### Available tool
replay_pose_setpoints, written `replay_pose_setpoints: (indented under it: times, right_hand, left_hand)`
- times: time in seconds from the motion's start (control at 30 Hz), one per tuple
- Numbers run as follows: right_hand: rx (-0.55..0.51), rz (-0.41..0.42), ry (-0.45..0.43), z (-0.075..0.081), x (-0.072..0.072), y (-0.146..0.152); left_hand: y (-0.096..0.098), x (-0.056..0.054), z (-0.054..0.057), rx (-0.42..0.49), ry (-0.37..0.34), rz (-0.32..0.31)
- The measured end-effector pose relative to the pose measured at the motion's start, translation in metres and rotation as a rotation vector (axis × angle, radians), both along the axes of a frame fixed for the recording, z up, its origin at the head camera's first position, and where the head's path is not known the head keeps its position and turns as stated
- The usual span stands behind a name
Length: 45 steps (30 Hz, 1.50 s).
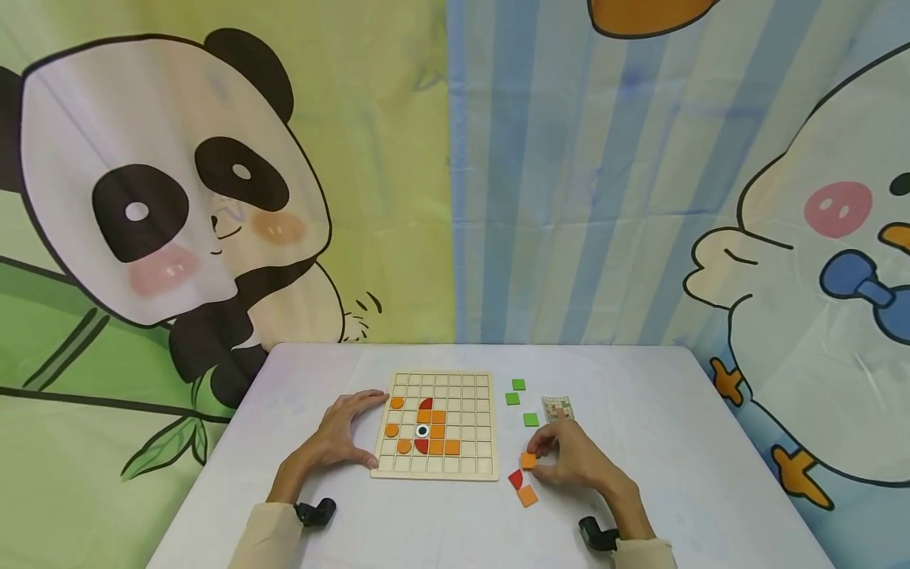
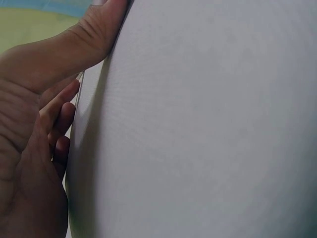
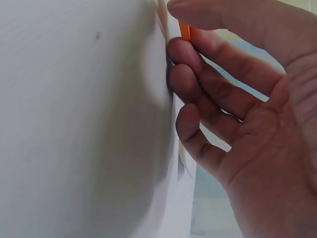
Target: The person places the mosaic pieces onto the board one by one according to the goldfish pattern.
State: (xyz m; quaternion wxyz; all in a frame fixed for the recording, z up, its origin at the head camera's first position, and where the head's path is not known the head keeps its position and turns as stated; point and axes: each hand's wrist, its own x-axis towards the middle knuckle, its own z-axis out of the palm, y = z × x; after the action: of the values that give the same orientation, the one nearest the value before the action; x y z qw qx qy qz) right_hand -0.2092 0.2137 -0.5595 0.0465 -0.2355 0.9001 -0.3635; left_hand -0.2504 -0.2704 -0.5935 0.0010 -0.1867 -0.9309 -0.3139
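A wooden grid board (image 1: 478, 411) lies on the white table. My left hand (image 1: 340, 435) is spread at its left side, thumb at the lower corner and fingertips at the edge higher up. On the board are several orange squares (image 1: 438, 432), orange round pieces (image 1: 397, 403), two red quarter-circles (image 1: 426, 404) and an eye tile (image 1: 423, 431). To the right of the board, my right hand (image 1: 572, 457) pinches an orange square tile (image 1: 528, 461) between thumb and finger; its orange edge also shows in the right wrist view. Close below lie a red quarter-circle (image 1: 515, 480) and another orange square (image 1: 527, 496).
Three green square tiles (image 1: 513, 399) lie right of the board. A small patterned grid card (image 1: 557, 407) is just beyond my right hand, partly covered by it. Behind the table's (image 1: 327, 537) far edge hangs a cartoon-printed curtain (image 1: 398, 197).
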Motion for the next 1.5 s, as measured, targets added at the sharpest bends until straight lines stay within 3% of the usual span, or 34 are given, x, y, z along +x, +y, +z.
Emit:
replay_pose_setpoints:
  times: [0.2,0.53,0.77,1.03,1.27,1.5]
  right_hand:
    - [-0.043,0.023,0.022,0.002,-0.004,-0.009]
    - [-0.065,0.061,0.101,0.001,-0.018,-0.027]
    - [-0.093,0.078,0.075,-0.002,-0.028,-0.044]
    - [-0.095,0.074,0.031,-0.002,-0.040,-0.059]
    - [-0.112,0.120,0.048,0.000,-0.050,-0.071]
    - [-0.077,0.097,0.051,-0.002,-0.054,-0.084]
  left_hand:
    - [0.001,0.000,0.001,0.015,-0.020,-0.004]
    - [0.001,0.003,0.002,0.018,0.020,-0.020]
    - [0.001,0.001,0.000,0.030,-0.025,-0.016]
    - [0.000,-0.002,-0.002,0.022,-0.001,-0.023]
    - [-0.001,-0.003,-0.002,0.028,0.007,-0.024]
    - [0.000,-0.002,-0.002,0.033,0.003,-0.033]
